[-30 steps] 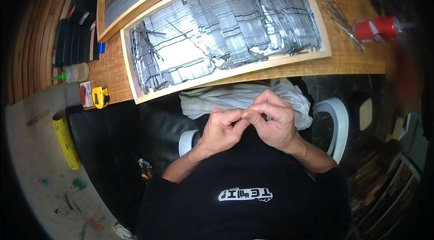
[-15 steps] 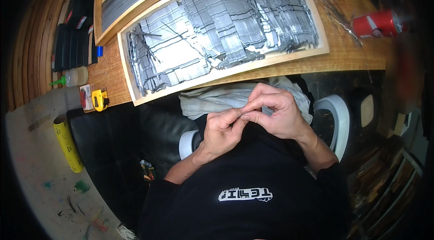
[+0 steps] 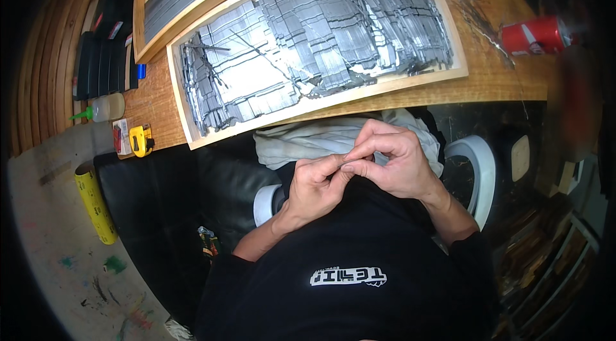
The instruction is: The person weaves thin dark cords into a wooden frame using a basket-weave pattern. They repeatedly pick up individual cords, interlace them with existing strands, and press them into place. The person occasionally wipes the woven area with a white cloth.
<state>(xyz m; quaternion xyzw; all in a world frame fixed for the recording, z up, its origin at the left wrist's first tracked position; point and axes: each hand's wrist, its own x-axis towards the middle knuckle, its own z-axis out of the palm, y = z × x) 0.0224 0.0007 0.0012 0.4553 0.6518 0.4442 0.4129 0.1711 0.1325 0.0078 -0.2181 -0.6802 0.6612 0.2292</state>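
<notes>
The change within the last second is small and lies mostly in the right hand (image 3: 396, 162). Its index and middle fingers are now less tightly curled, so a wider gap shows between finger and thumb, behind the tips. Over the last half second the pose has hardly altered. I judge this to be a fine shift of grip, with the work kept at the fingertips.

The left hand (image 3: 316, 182), at the right one's 8 o'clock, has its thumb and index finger pressed together. The right thumb and index finger are also pinched in, and the tips of both hands meet. A thin dark sliver may sit between them, but it is too small and covered to tell.

At 12 o'clock from the hands, well apart from them, dark grey strips (image 3: 314, 26) lie in a shallow wooden tray (image 3: 321, 108) on the worktop (image 3: 151, 106). Their layout looks the same as a second ago, so nothing seems to have been added or taken out. Just beyond the hands, also toward 12 o'clock, is a pale cloth (image 3: 289, 148). A second wooden frame (image 3: 142, 26) lies toward 11 o'clock, a red can (image 3: 531, 35) at 2 and a yellow tape measure (image 3: 140, 141) at 9.
</notes>
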